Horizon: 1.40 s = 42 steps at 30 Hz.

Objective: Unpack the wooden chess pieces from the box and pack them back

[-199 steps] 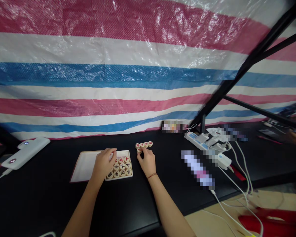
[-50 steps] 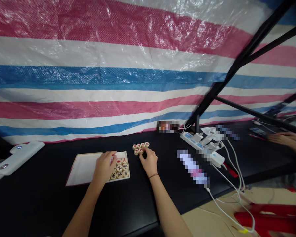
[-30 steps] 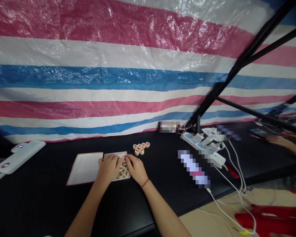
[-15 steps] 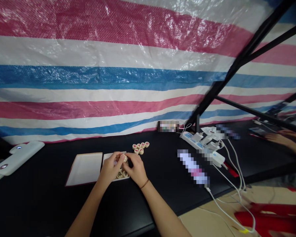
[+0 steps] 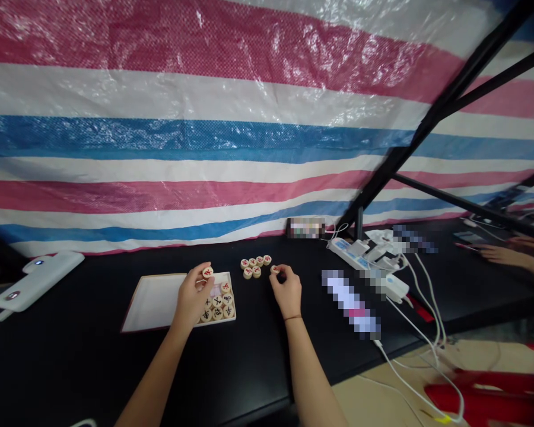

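Between the thumb and fingers of my left hand (image 5: 193, 296) is a round Chinese chess piece (image 5: 207, 272) with a red character, held above an open white box (image 5: 232, 299). Several more pieces (image 5: 217, 301) lie in the box, most with dark characters; my left hand covers part of it. The box's lid (image 5: 155, 301) lies open on the left. My right hand (image 5: 287, 290) pinches another chess piece (image 5: 275, 270) at the table, to the right of a small group of red-marked pieces (image 5: 257, 261) set in two rows.
A power strip (image 5: 351, 254) with plugs and white cables stands right of my hands, near a blurred-out device (image 5: 349, 302). A white device (image 5: 38, 281) lies at the far left. Another person's hand (image 5: 498, 254) rests at the far right. Striped sheeting (image 5: 182, 196) hangs behind the table.
My hands have moved apart. The right went from the box to the table beside the red-marked pieces, carrying a piece; the left stays over the box, now showing a red-marked piece.
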Motion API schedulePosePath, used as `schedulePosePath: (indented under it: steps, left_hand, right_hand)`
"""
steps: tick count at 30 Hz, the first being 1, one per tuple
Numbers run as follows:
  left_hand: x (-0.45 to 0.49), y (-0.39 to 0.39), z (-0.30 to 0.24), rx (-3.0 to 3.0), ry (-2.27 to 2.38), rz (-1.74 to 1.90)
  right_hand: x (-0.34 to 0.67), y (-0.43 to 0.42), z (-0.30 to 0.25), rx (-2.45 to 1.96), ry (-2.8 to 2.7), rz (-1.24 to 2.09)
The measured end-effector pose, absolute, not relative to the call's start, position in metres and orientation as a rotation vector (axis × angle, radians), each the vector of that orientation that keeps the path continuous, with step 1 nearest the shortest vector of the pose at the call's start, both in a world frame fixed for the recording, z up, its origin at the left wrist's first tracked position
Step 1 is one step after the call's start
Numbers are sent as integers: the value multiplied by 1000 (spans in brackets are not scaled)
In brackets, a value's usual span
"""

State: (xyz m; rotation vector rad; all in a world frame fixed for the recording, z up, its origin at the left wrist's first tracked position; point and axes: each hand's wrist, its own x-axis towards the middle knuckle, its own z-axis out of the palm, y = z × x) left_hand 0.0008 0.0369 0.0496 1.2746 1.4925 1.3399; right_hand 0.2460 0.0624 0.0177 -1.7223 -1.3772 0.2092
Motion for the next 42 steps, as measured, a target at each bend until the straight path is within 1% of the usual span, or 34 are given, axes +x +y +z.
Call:
schedulePosePath:
  steps: [7,13,15,19,23,27,32,37,42]
  left_hand:
    - [2,36,48,1458,1610,1175]
    - [11,31,53,1806,1675,1148]
    - [15,30,51,1933,1660,1141]
    - [20,29,43,2134,1580,1096]
    - [21,29,35,2218,1545,1022]
    - [22,28,38,2278,1574,1004]
    - [20,27,46,2284,1809,898]
    - [17,27,48,2222,1993,638]
    - [18,26,48,2241,2002,513]
  right_hand:
    - [237,65,8,-1751,-1562,211]
    - [225,60,21,-1631,-1544,112]
    - [213,54,30,-1466,-1542,184]
    - [183,39,42,-1092,-1723,483]
    - [165,32,45,-1018,-1740,533]
    - [172,36,44,-1087,-1679,499]
    - [209,53,29,-1480,-1371,208]
    - [234,64,9,-1706,-1517,188]
    - [230,64,8,-1786,-1591,120]
